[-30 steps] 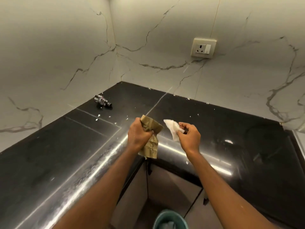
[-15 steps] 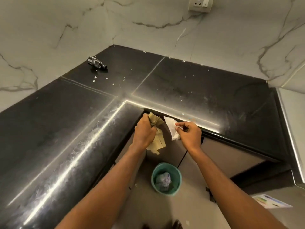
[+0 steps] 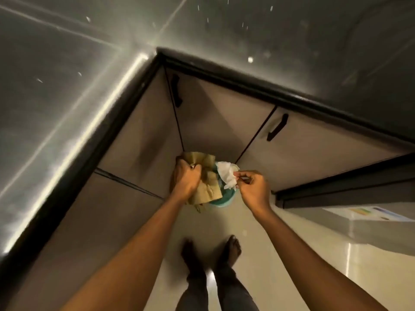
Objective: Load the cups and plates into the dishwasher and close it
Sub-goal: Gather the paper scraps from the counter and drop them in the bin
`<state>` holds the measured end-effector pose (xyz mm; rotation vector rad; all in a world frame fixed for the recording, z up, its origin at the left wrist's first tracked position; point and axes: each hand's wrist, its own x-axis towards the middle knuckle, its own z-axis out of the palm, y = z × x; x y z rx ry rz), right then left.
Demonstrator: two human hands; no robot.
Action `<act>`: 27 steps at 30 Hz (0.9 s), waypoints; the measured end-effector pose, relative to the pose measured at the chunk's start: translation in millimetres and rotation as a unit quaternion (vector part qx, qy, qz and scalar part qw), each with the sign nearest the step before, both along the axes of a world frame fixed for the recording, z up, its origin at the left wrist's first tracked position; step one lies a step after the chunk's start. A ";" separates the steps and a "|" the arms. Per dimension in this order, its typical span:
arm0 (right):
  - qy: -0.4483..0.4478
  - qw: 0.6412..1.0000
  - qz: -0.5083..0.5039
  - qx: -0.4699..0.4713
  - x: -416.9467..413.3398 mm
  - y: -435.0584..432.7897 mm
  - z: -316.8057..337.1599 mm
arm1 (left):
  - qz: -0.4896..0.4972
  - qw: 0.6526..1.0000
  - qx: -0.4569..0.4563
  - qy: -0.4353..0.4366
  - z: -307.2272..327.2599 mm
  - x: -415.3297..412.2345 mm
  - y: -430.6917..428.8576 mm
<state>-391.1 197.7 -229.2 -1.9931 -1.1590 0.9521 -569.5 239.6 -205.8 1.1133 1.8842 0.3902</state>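
A home kitchen: black stone counter over handled cabinets.

Left hand clenched round paper, right hand seemingly pinching tissue

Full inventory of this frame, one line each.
Glossy black stone countertop: one, black, top and left.
White crumbs: several, white, on the countertop.
Flat beige cabinet doors: several, beige, under the countertop.
Black bar handles: two, black, on the doors.
Round teal bin: one, teal, on the floor.
Crumpled brown paper: one, brown, over the bin.
Crumpled white tissue: one, white, over the bin.
Colour-striped label: one, multicoloured, right edge.
Left hand: one, grips the paper.
Right hand: one, pinches the tissue.
Bare feet: two, on the floor.
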 end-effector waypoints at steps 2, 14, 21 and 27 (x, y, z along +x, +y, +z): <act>0.003 1.000 -0.019 -0.010 6.6 -1.8 -36.5 | -0.023 0.999 -0.040 0.023 -42.3 2.4 -1.8; -0.026 0.993 -0.001 -0.113 29.1 51.0 -272.6 | 0.000 0.999 0.027 0.023 -278.4 51.0 44.2; -0.071 0.987 0.031 -0.143 26.3 79.2 -351.0 | -0.017 0.998 0.007 0.061 -367.7 68.3 54.2; -0.073 0.982 0.071 -0.162 24.9 92.3 -388.4 | -0.028 0.998 -0.017 0.055 -401.2 71.2 63.7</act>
